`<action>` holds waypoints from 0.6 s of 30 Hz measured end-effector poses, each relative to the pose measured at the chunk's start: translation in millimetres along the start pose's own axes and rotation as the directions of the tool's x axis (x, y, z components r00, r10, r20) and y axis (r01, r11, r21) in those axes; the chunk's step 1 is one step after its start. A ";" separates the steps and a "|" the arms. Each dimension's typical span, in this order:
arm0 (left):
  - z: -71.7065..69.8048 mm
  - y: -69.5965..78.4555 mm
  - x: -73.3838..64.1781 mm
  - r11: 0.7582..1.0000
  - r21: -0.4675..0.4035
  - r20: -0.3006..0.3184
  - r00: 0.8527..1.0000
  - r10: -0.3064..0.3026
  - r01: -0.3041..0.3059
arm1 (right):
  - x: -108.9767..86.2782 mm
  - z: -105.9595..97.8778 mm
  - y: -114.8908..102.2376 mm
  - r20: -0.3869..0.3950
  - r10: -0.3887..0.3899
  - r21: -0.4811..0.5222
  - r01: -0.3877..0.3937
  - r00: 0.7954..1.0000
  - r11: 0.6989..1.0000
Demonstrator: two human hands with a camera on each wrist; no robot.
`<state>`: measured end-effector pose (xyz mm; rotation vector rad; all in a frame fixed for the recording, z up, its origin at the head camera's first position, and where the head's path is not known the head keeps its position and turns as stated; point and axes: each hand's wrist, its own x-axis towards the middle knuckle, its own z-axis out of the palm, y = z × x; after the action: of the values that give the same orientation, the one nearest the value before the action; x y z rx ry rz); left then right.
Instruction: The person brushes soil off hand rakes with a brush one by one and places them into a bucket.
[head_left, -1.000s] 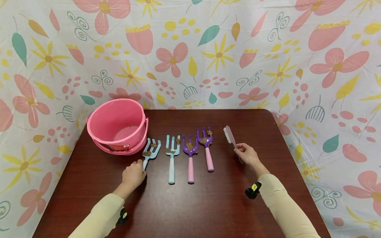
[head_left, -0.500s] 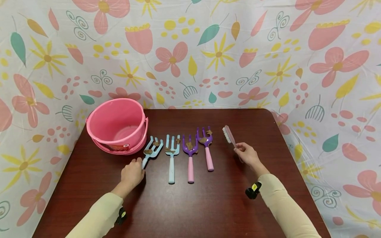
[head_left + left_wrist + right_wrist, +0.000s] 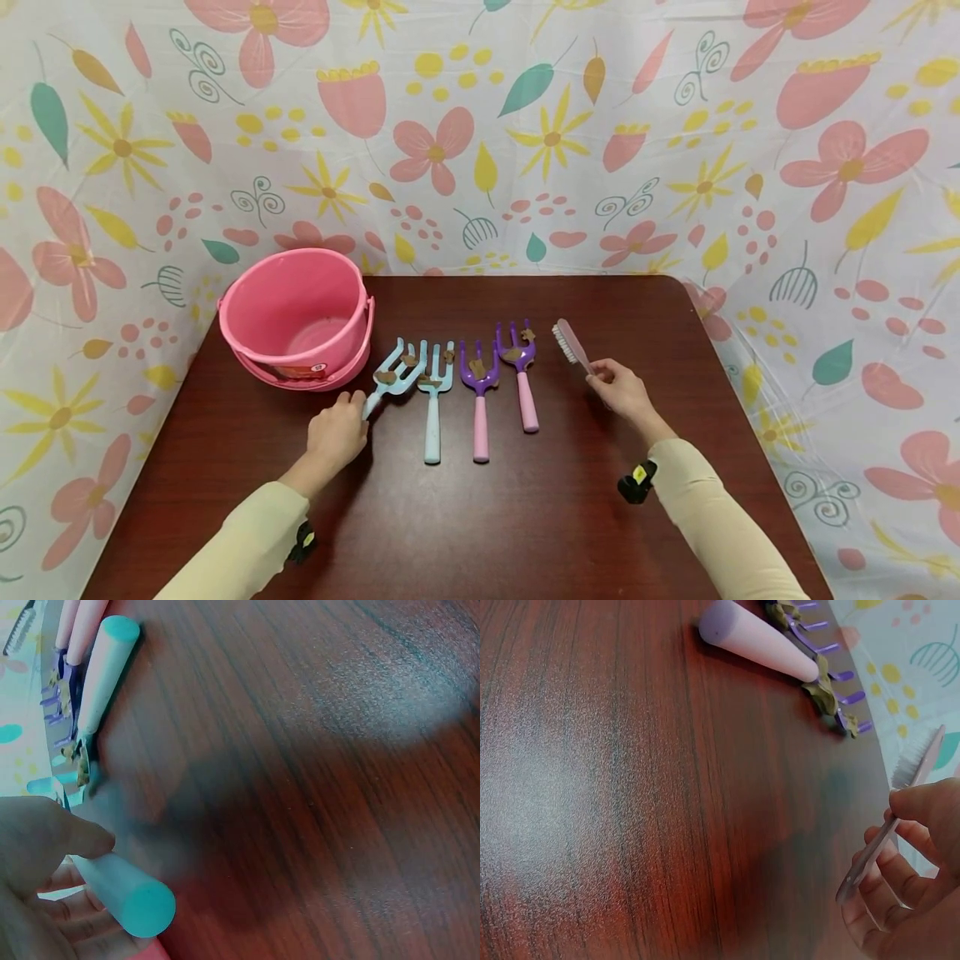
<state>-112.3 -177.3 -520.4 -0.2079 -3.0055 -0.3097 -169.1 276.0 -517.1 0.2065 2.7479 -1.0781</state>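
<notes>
My left hand [image 3: 335, 432] grips the handle of a light blue hand fork [image 3: 395, 387], its tined head angled up and right with brown clumps stuck on it. In the left wrist view the thumb presses along this fork's pale handle [image 3: 120, 891]. My right hand [image 3: 624, 390] pinches a pink brush [image 3: 572, 340] by its handle, white bristles facing left. Thumb and fingers hold the brush [image 3: 871, 859] in the right wrist view. Between the hands lie a second light blue fork [image 3: 432, 429] and two purple forks with pink handles, one nearer [image 3: 481, 429], one farther right [image 3: 528, 402].
A pink bucket [image 3: 292, 287] stands upright at the back left, its handle folded down. The lying forks also carry brown clumps. Everything is on a dark brown wooden table [image 3: 510, 533]. A flower-patterned cloth [image 3: 480, 225] hangs behind and at the sides.
The held fork's head has swung rightward, from beside the bucket to close by the second blue fork. The brush has shifted slightly left with my right hand.
</notes>
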 end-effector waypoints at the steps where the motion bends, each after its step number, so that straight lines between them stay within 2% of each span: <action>1: -0.6 1.3 0.5 1.000 0.005 -0.005 1.000 0.009 -0.009 | 0.2 0.3 -0.5 -0.005 -0.011 -0.012 0.011 1.000 1.000; 8: -4.1 8.9 3.7 0.998 0.015 -0.052 0.997 0.060 -0.059 | 0.8 2.8 -5.8 -0.033 -0.065 -0.045 0.063 0.997 0.997; 18: -8.2 17.8 7.2 0.995 0.022 -0.050 0.994 0.094 -0.093 | -1.7 7.9 -13.9 -0.051 -0.140 -0.073 0.136 0.989 0.988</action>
<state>-116.0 -160.9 -508.1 -0.3331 -2.9354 -0.2725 -169.3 260.4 -513.2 0.0374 2.8805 -1.0217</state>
